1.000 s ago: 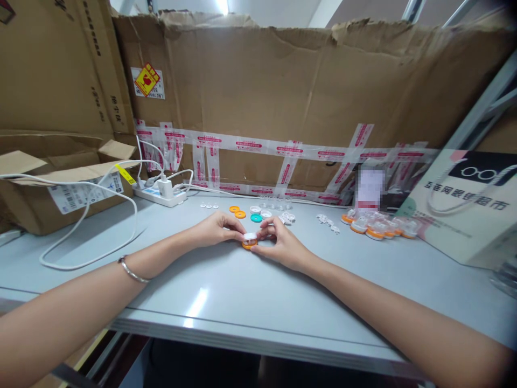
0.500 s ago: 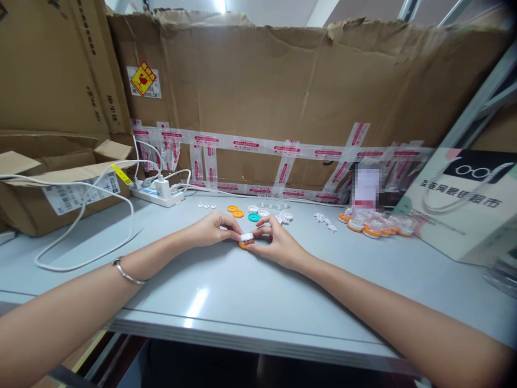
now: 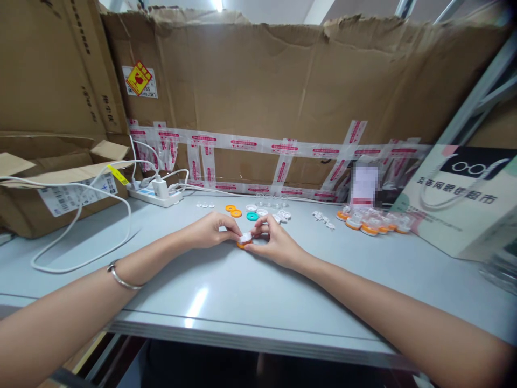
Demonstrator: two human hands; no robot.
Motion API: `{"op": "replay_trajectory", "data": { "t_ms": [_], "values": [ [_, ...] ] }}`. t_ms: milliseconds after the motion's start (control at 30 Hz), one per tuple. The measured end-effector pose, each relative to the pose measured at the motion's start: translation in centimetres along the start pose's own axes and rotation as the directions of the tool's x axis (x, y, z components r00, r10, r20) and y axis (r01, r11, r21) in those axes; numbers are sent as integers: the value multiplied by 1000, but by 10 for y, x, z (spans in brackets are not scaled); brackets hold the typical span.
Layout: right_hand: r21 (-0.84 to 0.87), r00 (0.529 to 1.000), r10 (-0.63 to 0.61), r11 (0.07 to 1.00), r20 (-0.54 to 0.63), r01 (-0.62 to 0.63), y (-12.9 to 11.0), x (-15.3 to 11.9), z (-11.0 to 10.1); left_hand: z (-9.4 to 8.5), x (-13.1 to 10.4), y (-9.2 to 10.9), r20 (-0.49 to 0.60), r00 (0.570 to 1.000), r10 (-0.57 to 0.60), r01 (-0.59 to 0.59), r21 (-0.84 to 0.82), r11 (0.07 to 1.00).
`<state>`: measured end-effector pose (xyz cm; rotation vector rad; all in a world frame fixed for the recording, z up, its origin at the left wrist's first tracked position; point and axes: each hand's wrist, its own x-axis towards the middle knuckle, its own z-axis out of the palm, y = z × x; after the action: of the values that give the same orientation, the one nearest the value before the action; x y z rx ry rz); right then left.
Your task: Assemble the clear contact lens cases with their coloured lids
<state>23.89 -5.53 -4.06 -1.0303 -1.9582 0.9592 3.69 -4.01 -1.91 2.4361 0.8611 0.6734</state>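
Observation:
Between both hands is a small round plastic piece point(image 3: 245, 237), white on top with an orange ring beneath, low over the table. My left hand point(image 3: 218, 229) pinches its left side with thumb and forefinger. My right hand point(image 3: 272, 242) grips it from the right, fingers bent around its edge. Just beyond lie orange rings point(image 3: 233, 210), a teal ring point(image 3: 252, 216), white round caps point(image 3: 262, 213) and clear round covers point(image 3: 277, 202). The underside of the held piece and its inner parts are hidden by my fingers.
Small white parts point(image 3: 323, 219) lie right of centre, beside a cluster of orange-and-clear round pieces point(image 3: 369, 229). A paper bag point(image 3: 452, 215) stands at right. At left are a power strip point(image 3: 157, 199), a loose white cable point(image 3: 129, 215) and an open carton point(image 3: 24, 210). A large cardboard sheet point(image 3: 250, 81) walls the back.
The view has shifted slightly. Both hands keep hold of the round piece in nearly the same place, and its white top looks a little more tilted.

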Motion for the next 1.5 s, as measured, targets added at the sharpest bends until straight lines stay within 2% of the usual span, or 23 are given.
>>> {"op": "replay_trajectory", "data": {
  "t_ms": [333,633,867,1033,1100,1200,1300,1400,1500],
  "values": [
    [-14,999,-33,999,-3,33,2,0,0,1,-3,6,23,990,136,-138,232,963],
    [-40,998,-52,998,43,54,6,0,-2,5,-5,9,93,966,242,-258,415,873],
    [-43,994,-60,997,86,64,11,2,-4,6,-4,13,138,961,242,-278,526,804],
    [-42,995,-73,996,74,76,9,3,-5,10,-5,13,182,951,252,-308,657,688],
    [-56,996,-55,997,76,60,6,2,-4,11,-5,13,184,949,258,-312,673,670],
    [-89,995,-57,994,80,64,5,1,-3,10,-4,14,182,953,244,-302,668,680],
    [-138,989,-135,980,58,142,7,1,-3,8,-5,15,190,950,247,-311,639,704],
    [-182,980,-188,964,57,196,7,-1,-3,6,-8,15,162,955,249,-297,543,785],
    [-199,979,-192,959,67,202,3,-3,-4,6,-13,12,69,976,205,-215,422,881]
  ]
}}
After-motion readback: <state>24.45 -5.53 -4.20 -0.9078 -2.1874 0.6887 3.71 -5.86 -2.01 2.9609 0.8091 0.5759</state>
